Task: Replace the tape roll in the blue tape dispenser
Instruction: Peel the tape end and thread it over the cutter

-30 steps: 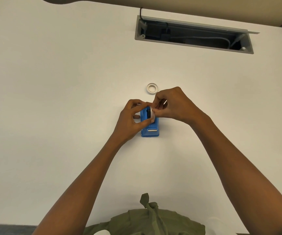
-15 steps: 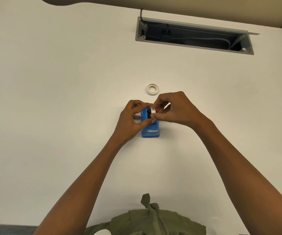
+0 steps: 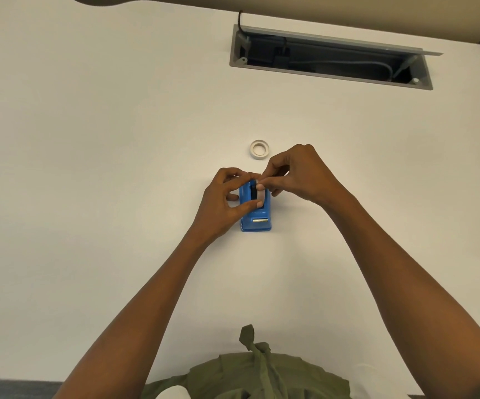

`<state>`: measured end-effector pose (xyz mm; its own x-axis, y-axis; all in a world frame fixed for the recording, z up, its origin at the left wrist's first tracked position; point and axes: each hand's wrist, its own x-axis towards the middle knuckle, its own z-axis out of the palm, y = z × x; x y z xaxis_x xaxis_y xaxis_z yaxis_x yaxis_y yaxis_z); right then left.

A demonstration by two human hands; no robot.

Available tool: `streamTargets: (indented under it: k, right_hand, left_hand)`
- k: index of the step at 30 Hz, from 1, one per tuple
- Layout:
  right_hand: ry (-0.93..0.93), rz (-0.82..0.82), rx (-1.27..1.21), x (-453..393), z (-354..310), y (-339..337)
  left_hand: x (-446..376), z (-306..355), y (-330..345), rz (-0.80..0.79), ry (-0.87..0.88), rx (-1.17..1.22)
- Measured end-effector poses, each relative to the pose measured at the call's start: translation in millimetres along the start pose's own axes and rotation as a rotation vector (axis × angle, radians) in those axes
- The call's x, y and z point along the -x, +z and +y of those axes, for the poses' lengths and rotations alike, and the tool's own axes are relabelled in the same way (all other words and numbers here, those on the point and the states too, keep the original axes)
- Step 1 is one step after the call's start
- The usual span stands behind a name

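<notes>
The blue tape dispenser (image 3: 257, 218) stands on the white table (image 3: 117, 168), its metal cutter facing me. My left hand (image 3: 223, 201) grips the dispenser's left side, thumb across its top. A whitish tape roll (image 3: 261, 194) sits partly in the dispenser's slot beside a black hub. My right hand (image 3: 296, 174) pinches that roll from the right with fingertips. A second tape roll (image 3: 259, 149), white and ring-shaped, lies flat on the table just beyond my hands.
An open grey cable hatch (image 3: 329, 57) with dark wiring inside is set into the table at the far side. Olive-green clothing (image 3: 250, 372) shows at the near table edge.
My right hand has shifted slightly down and left, pressing the roll lower into the dispenser slot. The left hand and dispenser have stayed put.
</notes>
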<state>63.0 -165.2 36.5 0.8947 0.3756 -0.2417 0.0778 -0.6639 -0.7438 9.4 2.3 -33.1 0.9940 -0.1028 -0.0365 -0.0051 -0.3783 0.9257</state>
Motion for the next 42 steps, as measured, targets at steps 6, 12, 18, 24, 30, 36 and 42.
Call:
streamTargets:
  k: [6,12,18,24,30,36,42]
  right_hand:
    - [0.000,0.015,-0.033,4.6,2.7,-0.2]
    - [-0.091,-0.037,0.096,11.9,-1.4,0.3]
    - [-0.120,-0.076,0.230,3.8,-7.6,0.8]
    - [-0.113,-0.098,0.228,1.2,-8.6,-2.0]
    - [-0.119,-0.074,0.228,3.6,-6.7,0.3]
    - [-0.158,-0.033,0.252,7.3,-6.0,4.3]
    - [-0.079,0.075,0.048,12.1,3.8,5.8]
  left_hand:
    - [0.1,0.6,0.0,0.001,-0.007,0.006]
    - [0.5,0.2,-0.8,0.002,0.012,0.017]
    - [-0.2,-0.7,0.4,0.005,0.021,0.016]
    - [-0.8,-3.2,0.6,0.011,0.016,0.002]
    - [-0.7,-3.5,1.4,0.011,0.019,0.011]
    - [-0.8,-3.3,1.5,0.008,0.017,0.010]
    - [0.6,-1.6,1.4,0.004,0.004,0.018]
